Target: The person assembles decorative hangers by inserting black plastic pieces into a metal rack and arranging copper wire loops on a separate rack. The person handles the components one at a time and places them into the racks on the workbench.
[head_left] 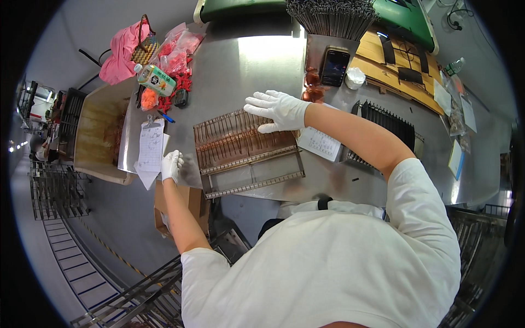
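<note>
My right hand (280, 112), in a white glove, is spread open, palm down, over the upper right part of a metal rack (251, 161). Several thin dark rods (227, 136) lie side by side across the rack's far part, over a copper-coloured surface. Whether the palm touches them I cannot tell. The rack's near part holds no rods. Beyond the table's near left edge, my gloved left hand (173, 165) is closed, fingers curled, beside a clipboard with papers (151, 145). What it holds, if anything, is hidden.
A phone (334, 66) leans before a bundle of wire rods (331, 19). Right of the rack are a written sheet (320, 143) and a black slotted rack (385, 128). A bottle (156, 80) and pink bags (178, 49) stand far left, near a large beige bin (101, 131).
</note>
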